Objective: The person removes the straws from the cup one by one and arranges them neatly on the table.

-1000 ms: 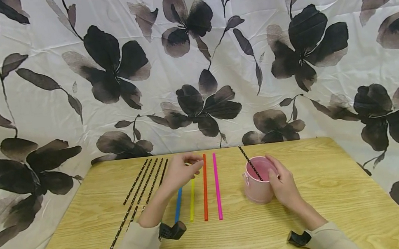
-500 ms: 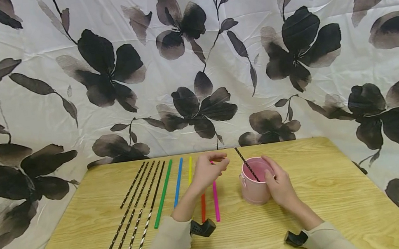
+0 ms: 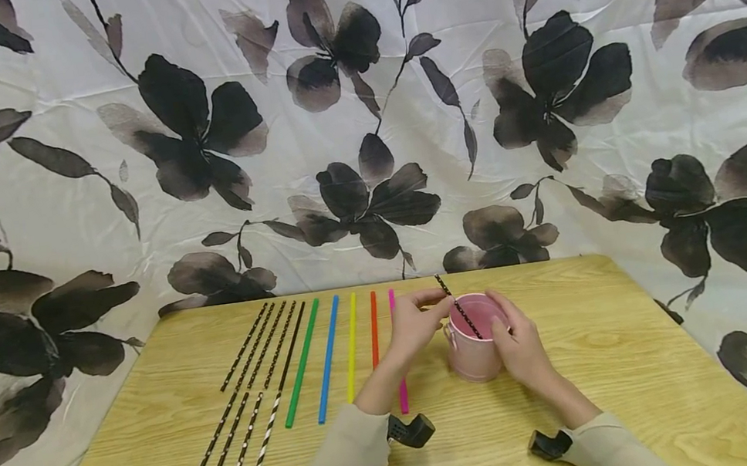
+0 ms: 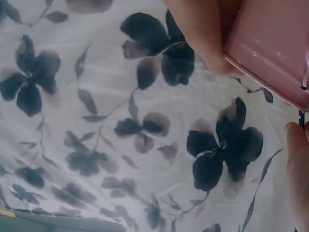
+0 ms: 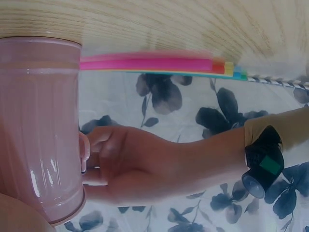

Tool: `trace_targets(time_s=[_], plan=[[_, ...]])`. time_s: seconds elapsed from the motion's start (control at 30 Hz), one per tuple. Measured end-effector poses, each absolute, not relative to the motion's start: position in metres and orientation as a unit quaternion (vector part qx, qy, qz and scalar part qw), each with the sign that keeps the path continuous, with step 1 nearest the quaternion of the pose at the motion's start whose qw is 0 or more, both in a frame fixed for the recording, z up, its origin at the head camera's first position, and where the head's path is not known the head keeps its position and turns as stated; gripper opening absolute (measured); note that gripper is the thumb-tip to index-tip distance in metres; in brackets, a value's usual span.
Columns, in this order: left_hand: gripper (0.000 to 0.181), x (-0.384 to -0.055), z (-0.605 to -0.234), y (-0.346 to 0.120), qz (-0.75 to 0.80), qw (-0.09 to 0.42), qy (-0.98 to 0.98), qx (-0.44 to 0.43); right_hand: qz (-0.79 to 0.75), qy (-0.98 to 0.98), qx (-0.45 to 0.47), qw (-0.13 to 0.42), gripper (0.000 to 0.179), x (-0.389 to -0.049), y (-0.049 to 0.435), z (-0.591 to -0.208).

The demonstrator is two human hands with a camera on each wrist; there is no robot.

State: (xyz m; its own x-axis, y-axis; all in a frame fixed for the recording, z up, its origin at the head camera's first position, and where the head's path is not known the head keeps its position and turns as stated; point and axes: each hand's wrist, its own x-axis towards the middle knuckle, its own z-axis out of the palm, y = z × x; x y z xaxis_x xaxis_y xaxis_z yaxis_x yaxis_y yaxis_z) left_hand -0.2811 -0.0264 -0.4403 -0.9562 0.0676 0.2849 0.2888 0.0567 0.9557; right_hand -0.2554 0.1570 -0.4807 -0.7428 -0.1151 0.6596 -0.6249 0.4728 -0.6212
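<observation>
A small pink bucket stands on the wooden table, right of the middle. My right hand grips its right side, thumb toward the near rim and fingers round the far side. One black straw with light dots leans inside the bucket, its top end rising past the left rim. At that rim my left hand pinches the straw between thumb and fingertips. The left wrist view has the straw just outside the rim beside a fingertip. In the right wrist view the bucket fills the left side.
Left of the bucket lie pink, red, yellow, blue and green straws in a row. Further left are several black patterned straws. A floral cloth hangs behind the table.
My left hand has moved right, over the coloured straws, to the straw in the bucket. The right hand keeps its hold on the bucket. The head view has shifted slightly.
</observation>
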Motion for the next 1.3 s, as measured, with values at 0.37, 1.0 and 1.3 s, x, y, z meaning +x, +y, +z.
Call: trace_targets(time_s=[0.37,1.0,1.3], plan=[[0.016,-0.275,-0.43,-0.018,-0.691,0.103,-0.71,-0.084,0.463,-0.808,0.236,0.279,0.04,-0.257,0.157,-0.481],[0.02,-0.27,-0.408,-0.038,-0.719,0.086,-0.681,-0.113,0.456,-0.815,0.229,0.275,0.04,-0.257,0.157,-0.481],[0.025,-0.265,-0.381,-0.06,-0.71,0.101,-0.681,-0.149,0.465,-0.81,0.228,0.274,0.041,-0.255,0.157,-0.48]])
